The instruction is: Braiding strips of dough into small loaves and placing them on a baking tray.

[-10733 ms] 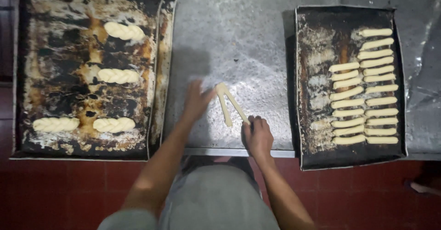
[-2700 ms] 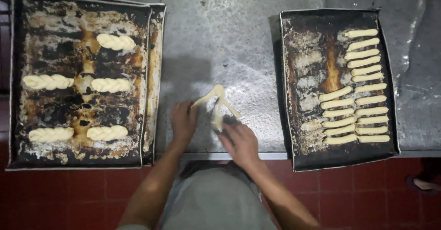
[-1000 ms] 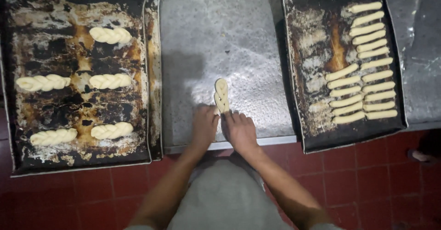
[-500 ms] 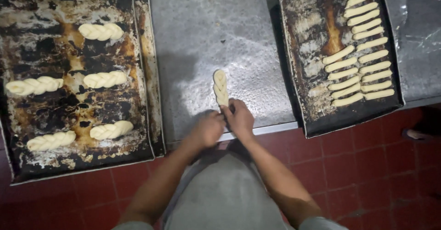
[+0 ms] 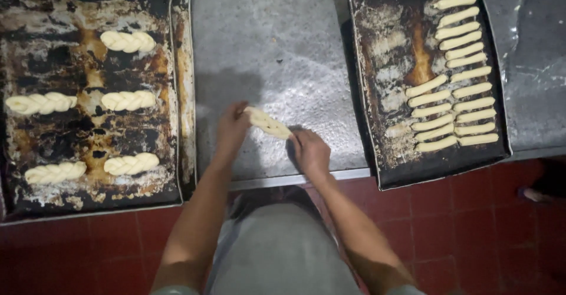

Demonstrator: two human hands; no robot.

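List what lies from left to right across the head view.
Blackened metal baking tray of pale braided dough loaves → left hand → braided pale dough piece → right hand → dark metal tray of pale dough sticks.

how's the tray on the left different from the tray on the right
The left tray carries five braided dough pieces, spaced wide apart; the right tray carries plain straight dough sticks, many more, packed in close rows. The left tray's pieces spread over its surface; the right tray's sticks fill only its right side. Both are dark, stained and flour-dusted.
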